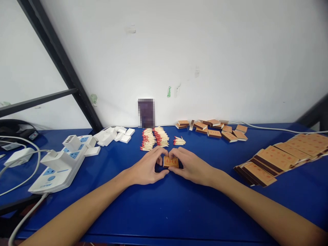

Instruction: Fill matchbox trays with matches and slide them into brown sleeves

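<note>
A small orange-brown matchbox [171, 161] with printed characters on its face is in front of me at the middle of the table. My right hand [192, 165] grips it between thumb and fingers at its right end. Around the left end curves my left hand [147, 166], thumb and fingers apart, with a small gap to the box. Just beyond my hands lies a small bunch of matches [179, 140]. Two larger rows of red-headed matches, a left row [148, 139] and a right row [161, 136], lie to its left.
White inner trays [112, 135] are heaped at the back left, beside a white power strip [66, 164] with plugs and cables. Several matchboxes [214, 133] are piled at the back right. Flattened matchbox sleeves [279, 157] spread across the right. A wall stands behind the blue table [179, 212].
</note>
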`<state>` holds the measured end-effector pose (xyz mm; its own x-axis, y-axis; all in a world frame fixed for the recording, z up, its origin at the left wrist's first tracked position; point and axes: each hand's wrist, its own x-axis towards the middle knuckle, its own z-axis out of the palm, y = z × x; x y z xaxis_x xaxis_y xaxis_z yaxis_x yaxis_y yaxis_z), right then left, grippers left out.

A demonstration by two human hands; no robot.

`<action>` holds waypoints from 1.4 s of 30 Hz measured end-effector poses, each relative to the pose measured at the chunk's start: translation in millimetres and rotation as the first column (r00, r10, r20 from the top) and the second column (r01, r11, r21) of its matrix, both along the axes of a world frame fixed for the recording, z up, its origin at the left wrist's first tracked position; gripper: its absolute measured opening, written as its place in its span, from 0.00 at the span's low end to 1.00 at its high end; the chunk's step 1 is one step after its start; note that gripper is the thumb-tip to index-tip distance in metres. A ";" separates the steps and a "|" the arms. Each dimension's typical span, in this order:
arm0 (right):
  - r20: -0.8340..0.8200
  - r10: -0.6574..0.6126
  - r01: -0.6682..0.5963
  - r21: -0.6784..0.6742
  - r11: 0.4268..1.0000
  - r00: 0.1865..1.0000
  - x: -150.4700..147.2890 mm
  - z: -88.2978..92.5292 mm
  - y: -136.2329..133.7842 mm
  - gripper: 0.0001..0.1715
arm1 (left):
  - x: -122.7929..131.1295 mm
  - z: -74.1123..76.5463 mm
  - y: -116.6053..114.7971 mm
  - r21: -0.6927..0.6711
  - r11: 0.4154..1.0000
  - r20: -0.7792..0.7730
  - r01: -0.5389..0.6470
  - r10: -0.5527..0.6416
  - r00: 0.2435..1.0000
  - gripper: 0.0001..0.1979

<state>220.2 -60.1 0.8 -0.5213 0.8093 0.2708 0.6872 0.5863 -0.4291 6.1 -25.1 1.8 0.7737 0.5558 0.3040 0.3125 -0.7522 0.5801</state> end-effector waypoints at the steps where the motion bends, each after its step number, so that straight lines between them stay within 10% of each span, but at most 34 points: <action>1: 0.016 -0.005 0.005 0.015 1.000 1.000 -1.0 0.9 -0.7 0.08 | -0.6 0.8 0.2 0.022 1.000 -0.029 -0.008 0.008 1.000 0.18; 12: 0.267 -0.247 0.139 0.365 0.921 0.932 28.3 32.1 -75.3 0.12 | -2.1 12.2 -5.7 0.061 0.998 -0.177 0.035 -0.024 0.984 0.15; 19: 0.129 -0.690 0.468 0.646 0.603 0.712 128.7 23.8 -126.8 0.19 | 0.0 12.7 -5.1 0.065 0.996 -0.247 0.055 -0.037 0.968 0.11; 28: 0.254 -0.597 0.292 0.687 0.665 0.761 138.0 9.9 -127.5 0.24 | -0.2 12.9 -4.7 0.071 0.994 -0.240 0.082 -0.063 0.969 0.09; 42: 0.087 -0.660 0.547 0.484 0.683 0.746 136.6 -3.5 -121.9 0.20 | -0.1 11.6 -5.0 0.112 0.990 -0.229 0.081 -0.053 0.972 0.07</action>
